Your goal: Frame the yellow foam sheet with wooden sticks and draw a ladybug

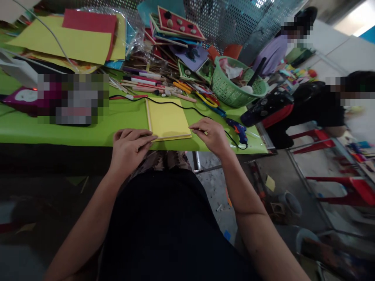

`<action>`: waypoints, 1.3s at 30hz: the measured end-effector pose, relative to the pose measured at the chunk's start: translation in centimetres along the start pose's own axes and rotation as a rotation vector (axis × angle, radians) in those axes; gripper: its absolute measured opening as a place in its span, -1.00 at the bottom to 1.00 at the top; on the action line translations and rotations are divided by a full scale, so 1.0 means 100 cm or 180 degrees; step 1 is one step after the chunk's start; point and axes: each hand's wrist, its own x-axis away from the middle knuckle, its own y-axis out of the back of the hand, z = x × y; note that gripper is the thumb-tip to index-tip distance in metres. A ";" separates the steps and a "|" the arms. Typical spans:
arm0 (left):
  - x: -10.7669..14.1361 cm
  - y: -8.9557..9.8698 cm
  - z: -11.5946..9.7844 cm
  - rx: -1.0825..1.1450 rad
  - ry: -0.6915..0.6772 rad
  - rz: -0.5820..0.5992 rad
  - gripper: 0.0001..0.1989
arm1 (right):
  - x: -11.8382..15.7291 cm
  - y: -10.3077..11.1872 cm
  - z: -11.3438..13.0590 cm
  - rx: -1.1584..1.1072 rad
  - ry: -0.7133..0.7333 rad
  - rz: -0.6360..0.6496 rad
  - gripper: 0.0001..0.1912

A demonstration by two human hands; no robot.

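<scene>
A yellow square card (169, 118) lies on the green table near its front edge. One thin stick (149, 114) runs along the card's left side, and another thin stick (172, 136) lies along its near edge. My left hand (131, 146) pinches the left end of the near stick at the card's front left corner. At the right side of the card is my right hand (210, 134), its thumb and forefinger closed beside the front right corner; whatever is between them is too small to name. A blue glue gun (238, 129) rests right of my right hand.
Pens, sticks and scissors (206, 100) lie behind the card, with a black cable crossing the table (129, 119). A green basket (231, 88) stands at the back right. Coloured sheets (73, 43) are stacked back left. Two people are at the right.
</scene>
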 end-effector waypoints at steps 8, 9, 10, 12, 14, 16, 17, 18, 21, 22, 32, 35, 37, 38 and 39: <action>0.000 -0.001 0.002 0.0052 -0.0022 -0.0037 -0.76 | 0.019 0.002 -0.008 -0.0042 -0.0164 -0.0150 -0.79; 0.000 -0.001 0.002 0.0059 -0.0038 -0.0048 -0.76 | 0.020 0.000 -0.008 -0.0047 -0.0156 -0.0138 -0.79; -0.001 -0.001 0.002 0.0060 -0.0062 -0.0062 -0.76 | 0.021 -0.002 -0.008 -0.0043 -0.0150 -0.0116 -0.79; -0.001 -0.002 0.002 0.0035 -0.0112 -0.0076 -0.77 | 0.023 -0.005 -0.008 -0.0001 -0.0145 -0.0053 -0.77; -0.001 -0.001 0.002 -0.0019 -0.0142 -0.0068 -0.77 | 0.026 -0.007 -0.008 0.0071 -0.0133 0.0018 -0.75; -0.001 -0.001 0.003 -0.0070 -0.0156 -0.0033 -0.77 | 0.028 -0.009 -0.008 0.0152 -0.0082 0.0061 -0.72; 0.000 -0.001 0.003 -0.0085 -0.0165 -0.0029 -0.76 | 0.029 -0.010 -0.008 0.0196 -0.0044 0.0070 -0.72; 0.000 -0.001 0.003 -0.0090 -0.0181 -0.0035 -0.76 | 0.030 -0.011 -0.008 0.0242 -0.0011 0.0072 -0.71; 0.000 -0.002 0.004 -0.0093 -0.0228 -0.0084 -0.77 | 0.031 -0.014 -0.008 0.0360 0.0039 0.0099 -0.71; 0.000 -0.002 0.004 -0.0096 -0.0238 -0.0094 -0.77 | 0.031 -0.015 -0.008 0.0381 0.0042 0.0117 -0.70; -0.001 0.000 0.003 -0.0074 -0.0183 -0.0023 -0.77 | 0.034 -0.020 -0.008 0.0391 0.0054 0.0124 -0.72; -0.001 -0.001 0.003 -0.0050 -0.0171 -0.0035 -0.77 | 0.035 -0.023 -0.006 0.0374 0.0020 0.0080 -0.72; -0.001 -0.001 0.003 -0.0038 -0.0132 -0.0039 -0.78 | 0.035 -0.025 -0.006 0.0372 -0.0012 0.0059 -0.73; -0.002 -0.002 0.003 -0.0033 -0.0105 -0.0038 -0.78 | 0.035 -0.026 -0.006 0.0373 -0.0016 0.0046 -0.73; -0.002 -0.002 0.003 -0.0035 -0.0081 -0.0039 -0.79 | 0.036 -0.028 -0.006 0.0374 -0.0012 0.0028 -0.73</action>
